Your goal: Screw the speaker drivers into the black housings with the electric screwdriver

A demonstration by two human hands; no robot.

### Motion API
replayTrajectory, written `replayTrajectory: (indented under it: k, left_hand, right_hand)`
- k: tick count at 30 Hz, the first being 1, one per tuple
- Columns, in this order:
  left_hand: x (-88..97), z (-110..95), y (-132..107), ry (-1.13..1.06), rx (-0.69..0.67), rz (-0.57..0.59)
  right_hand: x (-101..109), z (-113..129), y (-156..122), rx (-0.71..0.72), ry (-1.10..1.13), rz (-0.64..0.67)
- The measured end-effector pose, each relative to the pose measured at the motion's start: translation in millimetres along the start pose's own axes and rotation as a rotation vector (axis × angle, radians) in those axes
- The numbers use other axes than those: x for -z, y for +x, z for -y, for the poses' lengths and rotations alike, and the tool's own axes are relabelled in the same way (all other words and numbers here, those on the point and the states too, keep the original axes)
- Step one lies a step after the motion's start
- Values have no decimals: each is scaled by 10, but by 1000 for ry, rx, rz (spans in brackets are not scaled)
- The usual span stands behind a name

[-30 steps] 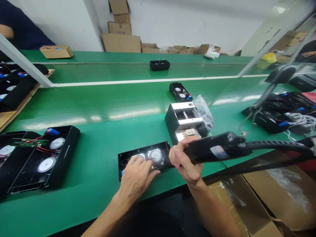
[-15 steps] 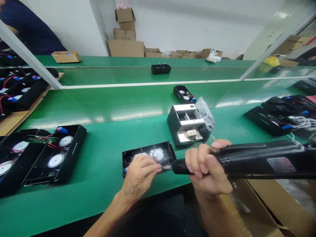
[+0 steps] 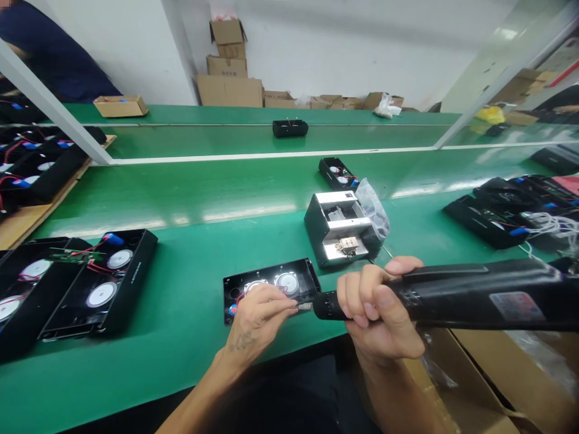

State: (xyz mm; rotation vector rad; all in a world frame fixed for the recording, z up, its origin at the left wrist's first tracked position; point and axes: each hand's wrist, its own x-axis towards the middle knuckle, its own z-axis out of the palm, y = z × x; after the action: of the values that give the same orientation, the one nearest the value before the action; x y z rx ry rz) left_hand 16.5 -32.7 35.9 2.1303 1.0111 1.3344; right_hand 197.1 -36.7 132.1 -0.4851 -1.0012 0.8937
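Note:
My right hand (image 3: 377, 307) is wrapped round a black electric screwdriver (image 3: 470, 295), held level with its bit (image 3: 306, 306) pointing left. At the tip of that bit my left hand (image 3: 262, 316) is closed in a pinch. Whatever lies between its thumb and forefinger is too small to make out. Beneath the left hand lies an open black speaker housing (image 3: 296, 271) with round silver speaker drivers and red wires, partly hidden by the fingers. Just behind the screwdriver's nose stands a black and silver screw feeder (image 3: 341, 229).
More open black housings (image 3: 102, 283) lie at the left, and others (image 3: 484, 220) with white cables at the right. A small housing (image 3: 338, 173) sits behind the feeder, near a plastic bag (image 3: 374, 211). Below the right arm is an open cardboard box (image 3: 497, 380). A co-worker's dark sleeve (image 3: 54, 54) shows at upper left.
Both hands and the screwdriver hold nearly the same pose. A moving part in the feeder's upper opening has shifted slightly. The view has shifted a little.

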Motion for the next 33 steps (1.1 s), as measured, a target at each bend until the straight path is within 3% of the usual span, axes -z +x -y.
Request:
replayTrajectory:
  k: [7,15,22,33]
  left_hand:
    - [-5,19,-29,-33,1,-23]
    - [-81,16,-22,-139,103,-39]
    - [-56,-27,5,-92,85,-46]
    - [-73,-44,3,-12,52,-67]
  right_hand:
    - [3,17,21,-5,-5,-20]
    - [-27,22,-14,0,13,29]
    - [-12,44,9,15,-27,-3]
    - [-5,19,-37,24,-14,76]
